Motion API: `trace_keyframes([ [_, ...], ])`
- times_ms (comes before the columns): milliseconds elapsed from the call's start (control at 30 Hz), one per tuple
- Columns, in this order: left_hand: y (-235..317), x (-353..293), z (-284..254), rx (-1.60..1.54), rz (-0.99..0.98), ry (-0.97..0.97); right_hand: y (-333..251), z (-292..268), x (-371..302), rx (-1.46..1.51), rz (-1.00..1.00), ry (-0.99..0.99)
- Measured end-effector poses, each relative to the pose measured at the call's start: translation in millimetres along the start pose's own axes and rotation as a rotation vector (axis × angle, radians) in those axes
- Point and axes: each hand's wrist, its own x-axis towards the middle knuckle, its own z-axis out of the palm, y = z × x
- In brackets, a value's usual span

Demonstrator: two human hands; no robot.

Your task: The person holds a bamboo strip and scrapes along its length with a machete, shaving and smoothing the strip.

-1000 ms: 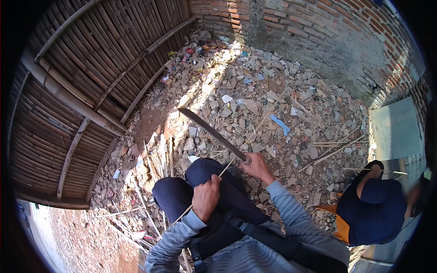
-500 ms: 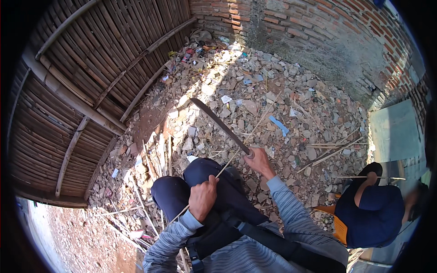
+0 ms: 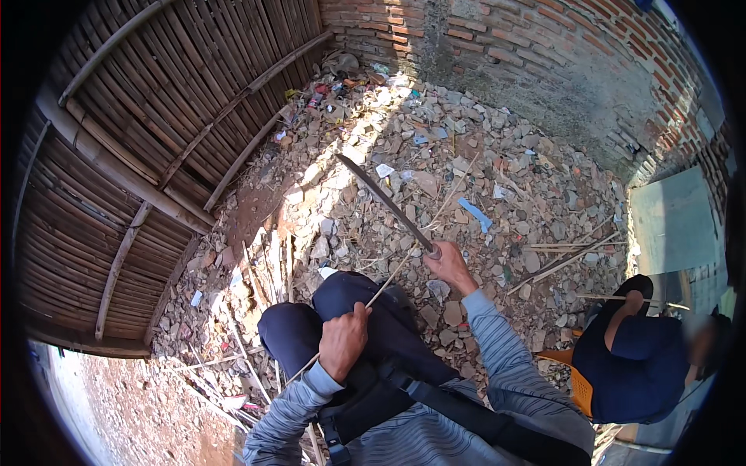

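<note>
My left hand [image 3: 343, 342] is closed around a thin bamboo strip [image 3: 390, 280] above my dark-trousered knees. The strip slants up and to the right, past the base of the machete blade. Gripped in my right hand [image 3: 453, 269] is a machete [image 3: 382, 199], its handle mostly covered by my fingers. The long dark blade points away and to the left, over the rubble. Near its handle end the blade crosses the strip; whether the two touch, I cannot tell.
Broken stone and brick rubble [image 3: 544, 186] covers the ground. A bamboo wall [image 3: 155, 101] stands left, a brick wall [image 3: 528, 46] behind. At the right, a person [image 3: 641, 357] in dark clothes sits on an orange chair [image 3: 581, 388], near a thin stick. Cut strips [image 3: 249, 353] lie by my knees.
The machete has shifted slightly to the right, and its tip has swung away and right. My right hand moved a little with it; my left hand stays almost in place on the strip.
</note>
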Motion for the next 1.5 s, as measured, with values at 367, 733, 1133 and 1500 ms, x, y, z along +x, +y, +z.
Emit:
trace_keyframes([
  [367, -8, -1, 2, -0.072, -0.043, -0.020, -22, -9, 9, -0.151, 0.026, -0.006],
  [733, -15, -8, 1, -0.091, -0.054, -0.007, -14, -23, 20, -0.189, 0.042, 0.079],
  [1133, -35, -28, -19, -0.084, -0.076, -0.044, -13, -33, 32, -0.329, 0.105, 0.098],
  [1500, -41, -59, -59, -0.059, -0.140, -0.046, 0, -57, 62, -0.258, -0.019, 0.227],
])
